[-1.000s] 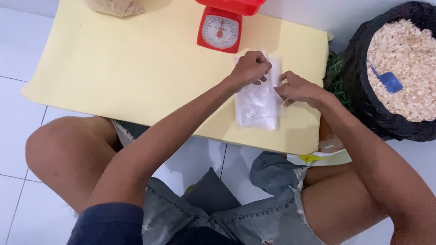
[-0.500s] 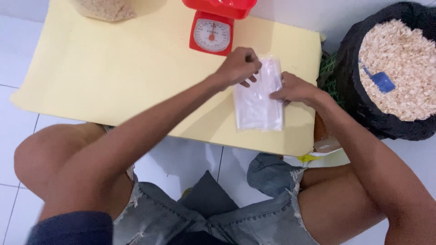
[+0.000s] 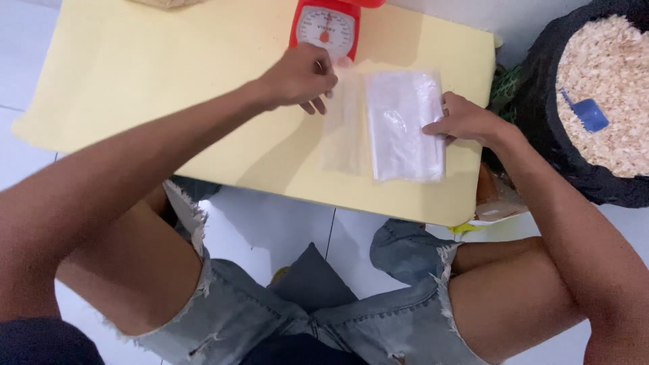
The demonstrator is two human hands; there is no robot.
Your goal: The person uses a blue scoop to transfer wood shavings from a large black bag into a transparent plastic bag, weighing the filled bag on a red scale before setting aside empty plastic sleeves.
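A stack of clear plastic bags (image 3: 403,125) lies flat on the pale yellow table (image 3: 169,88). My right hand (image 3: 463,120) presses down on the stack's right edge. One thin clear bag (image 3: 346,128) is peeled off to the left, its upper corner pinched in my left hand (image 3: 297,78). The left hand hovers just in front of a red kitchen scale (image 3: 326,27) with a white dial.
A black sack (image 3: 541,101) full of pale flakes stands at the right, with a blue scoop (image 3: 587,113) lying in the flakes. A heap of flakes sits at the table's far edge (image 3: 165,3). White floor tiles (image 3: 284,223) and my knees lie below the table.
My left hand has pulled one bag sideways off the stack, toward the left. The right hand has stayed on the stack's right edge. The view has moved closer.
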